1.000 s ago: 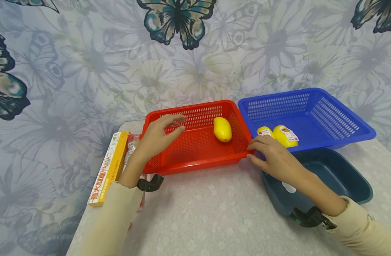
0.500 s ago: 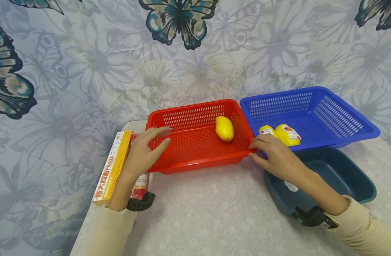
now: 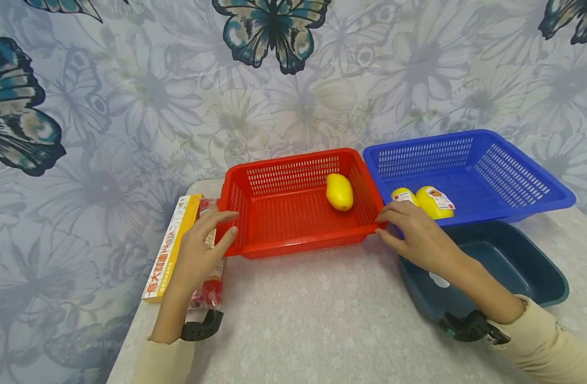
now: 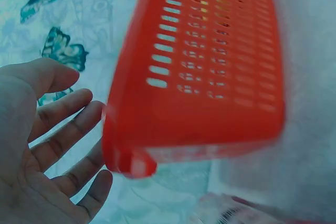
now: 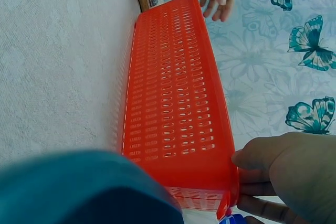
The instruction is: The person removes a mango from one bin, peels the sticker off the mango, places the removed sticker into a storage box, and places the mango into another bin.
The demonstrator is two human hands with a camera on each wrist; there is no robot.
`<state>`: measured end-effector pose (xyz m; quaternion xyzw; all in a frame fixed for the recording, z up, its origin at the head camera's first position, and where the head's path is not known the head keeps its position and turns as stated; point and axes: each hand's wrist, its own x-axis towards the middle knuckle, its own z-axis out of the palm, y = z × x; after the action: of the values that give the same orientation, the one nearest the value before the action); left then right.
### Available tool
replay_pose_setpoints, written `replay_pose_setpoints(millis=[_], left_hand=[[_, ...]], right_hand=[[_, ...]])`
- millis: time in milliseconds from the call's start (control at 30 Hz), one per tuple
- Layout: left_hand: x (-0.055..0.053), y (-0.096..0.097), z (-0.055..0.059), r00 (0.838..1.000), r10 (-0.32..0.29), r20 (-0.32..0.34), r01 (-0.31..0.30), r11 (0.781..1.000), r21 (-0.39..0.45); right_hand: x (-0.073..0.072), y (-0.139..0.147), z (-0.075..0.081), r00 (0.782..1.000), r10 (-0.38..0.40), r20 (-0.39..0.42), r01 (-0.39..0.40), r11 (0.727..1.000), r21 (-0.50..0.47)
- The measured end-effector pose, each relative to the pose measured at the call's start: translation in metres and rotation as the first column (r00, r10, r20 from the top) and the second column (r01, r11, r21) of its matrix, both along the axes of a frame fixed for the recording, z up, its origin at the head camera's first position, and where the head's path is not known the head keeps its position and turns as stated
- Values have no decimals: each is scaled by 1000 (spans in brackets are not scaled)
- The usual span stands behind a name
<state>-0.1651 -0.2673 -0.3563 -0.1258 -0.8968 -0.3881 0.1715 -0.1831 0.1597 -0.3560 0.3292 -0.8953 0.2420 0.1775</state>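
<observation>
A red plastic basket [image 3: 293, 248] with perforated walls stands on the table, and one yellow mango [image 3: 339, 192] lies inside toward its right end. My right hand [image 3: 415, 234] grips the basket's front right corner, thumb against the front rim and fingers round the end, as the right wrist view shows. Spread near the front left corner, my left hand [image 3: 202, 250] holds nothing; in the left wrist view its fingers [image 4: 79, 124] are right at the rim. Beneath that hand lies a clear-and-red plastic packet [image 3: 214, 282], partly covered.
A yellow and white pasta box [image 3: 170, 248] lies at the table's left edge. Right of the red basket, a blue basket [image 3: 504, 210] holds two yellow fruits [image 3: 432, 202] with labels. A dark teal basin [image 3: 538, 277] stands before it, partly under my right forearm. A patterned wall rises behind.
My left hand has moved left and toward me, from over the red basket to beside its front left corner. My right hand has stayed at the basket's right corner.
</observation>
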Motion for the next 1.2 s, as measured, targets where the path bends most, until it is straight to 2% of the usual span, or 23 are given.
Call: replay_pose_setpoints(millis=[233,400,667,967,1200], left_hand=[[14,-13,-22,988,138,-70,-136,990,34],[20,-17,-28,982,175,-66,-173,984,39],[28,-23,-36,982,188,-25,-186,981,55],[28,-23,-40,989,139,-42,-137,989,52],[28,-24,-43,988,155,-22,-153,986,64]], right_hand=[[1,0,-1,1000,4,-17,-4,1000,-3],[3,0,-2,999,-2,-33,2,1000,-8],[3,-1,-4,999,-8,-37,8,1000,-10],[3,-3,-7,999,-30,-32,30,1000,-3],[5,-2,-3,1000,-27,2,27,1000,-5]])
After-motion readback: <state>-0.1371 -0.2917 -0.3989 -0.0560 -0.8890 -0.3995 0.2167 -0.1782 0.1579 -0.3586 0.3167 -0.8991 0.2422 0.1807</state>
